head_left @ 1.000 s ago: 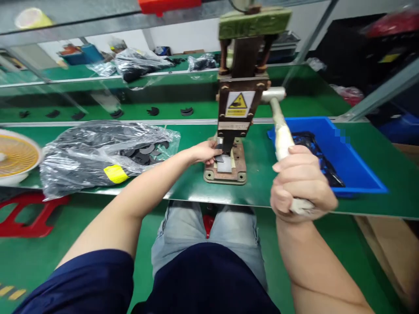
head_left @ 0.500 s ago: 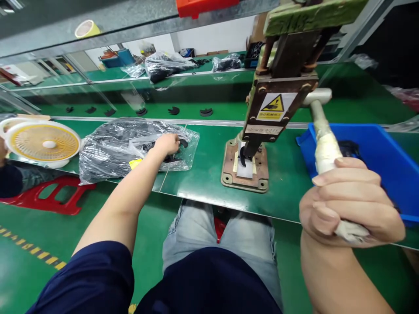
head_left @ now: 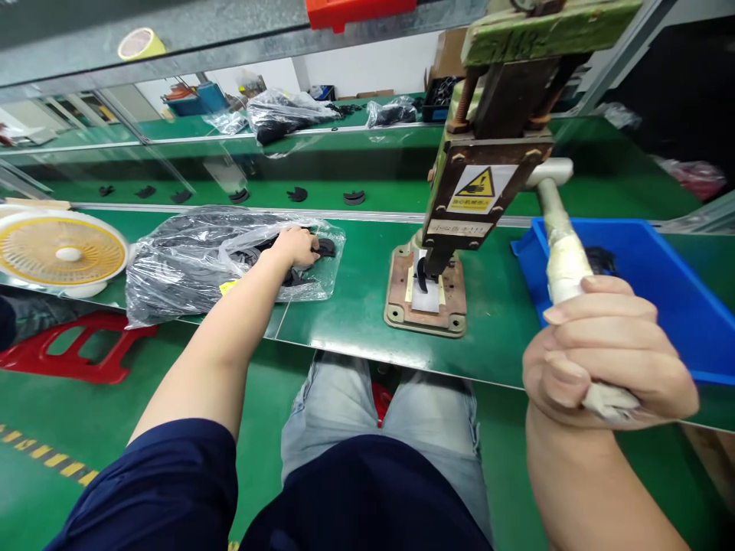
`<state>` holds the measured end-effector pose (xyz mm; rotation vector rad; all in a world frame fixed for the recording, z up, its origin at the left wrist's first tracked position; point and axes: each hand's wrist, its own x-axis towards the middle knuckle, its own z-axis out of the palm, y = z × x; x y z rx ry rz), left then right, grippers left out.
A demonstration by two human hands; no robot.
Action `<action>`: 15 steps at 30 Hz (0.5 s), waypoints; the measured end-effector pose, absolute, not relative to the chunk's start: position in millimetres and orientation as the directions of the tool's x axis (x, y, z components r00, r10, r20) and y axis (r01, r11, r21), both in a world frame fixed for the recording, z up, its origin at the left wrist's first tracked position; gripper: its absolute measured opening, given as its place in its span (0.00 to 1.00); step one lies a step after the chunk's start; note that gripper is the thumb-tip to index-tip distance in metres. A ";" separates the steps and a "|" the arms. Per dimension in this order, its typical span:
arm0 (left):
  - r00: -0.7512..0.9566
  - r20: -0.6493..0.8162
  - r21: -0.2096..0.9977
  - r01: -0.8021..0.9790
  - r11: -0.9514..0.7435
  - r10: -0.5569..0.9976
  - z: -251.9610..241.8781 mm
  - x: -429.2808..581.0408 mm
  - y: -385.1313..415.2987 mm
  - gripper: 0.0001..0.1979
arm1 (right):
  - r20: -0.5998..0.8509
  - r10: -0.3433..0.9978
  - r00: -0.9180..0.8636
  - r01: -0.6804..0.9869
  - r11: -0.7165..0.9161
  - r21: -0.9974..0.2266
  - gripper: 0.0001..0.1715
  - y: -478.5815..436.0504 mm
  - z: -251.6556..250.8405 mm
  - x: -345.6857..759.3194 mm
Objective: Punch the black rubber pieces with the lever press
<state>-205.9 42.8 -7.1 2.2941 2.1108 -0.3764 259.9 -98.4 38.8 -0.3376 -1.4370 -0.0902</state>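
Note:
My left hand [head_left: 297,247] reaches into the open end of a clear plastic bag [head_left: 172,264] full of black parts. Its fingers are bent over the dark pieces at the bag's mouth; whether it grips one cannot be made out. My right hand [head_left: 612,352] is wrapped round the taped lever handle [head_left: 566,260] of a press. Below the press ram [head_left: 442,256], a curved black part [head_left: 422,275] rests on the pale plate over the metal base [head_left: 396,298].
A blue bin [head_left: 660,268] with dark items stands right of the press. At the left is a white and yellow fan [head_left: 63,252], with a red stool [head_left: 86,348] below. Several black parts lie along the green ledge behind. A metal shelf [head_left: 230,46] crosses overhead.
The whole view has shifted slightly. My left hand has spread a little over the black pieces in the bag mouth. My right hand still holds the lever at about the same height.

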 end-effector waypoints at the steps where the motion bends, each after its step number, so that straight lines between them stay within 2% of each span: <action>1: 0.068 -0.172 -0.138 0.986 -0.092 0.983 -6.1 -205.9 43.6 0.22 | 0.981 0.140 0.136 0.258 0.951 -0.172 0.23 -97.9 38.5 259.8; 3: 0.053 -0.127 -0.078 0.995 -0.063 0.991 -5.2 -206.5 47.1 0.21 | 0.981 0.129 0.144 0.255 0.953 -0.162 0.23 -96.8 38.1 259.4; 5: 0.041 -0.087 -0.017 0.999 -0.043 0.995 -6.6 -206.6 52.5 0.24 | 0.982 0.113 0.152 0.258 0.955 -0.150 0.23 -96.0 38.1 258.8; 8: 0.074 -0.165 0.045 0.997 -0.068 0.983 -11.3 -203.3 61.8 0.33 | 0.985 0.097 0.142 0.262 0.956 -0.132 0.23 -97.1 39.6 258.4; 11: 0.104 -0.247 0.052 0.994 -0.095 0.963 -13.7 -197.6 70.1 0.34 | 0.986 0.132 0.100 0.262 0.953 -0.154 0.19 -100.6 42.3 258.5; 15: 0.098 -0.277 0.025 0.995 -0.095 0.956 -6.4 -193.5 75.9 0.36 | 0.984 0.149 0.098 0.262 0.950 -0.170 0.18 -103.5 44.4 257.9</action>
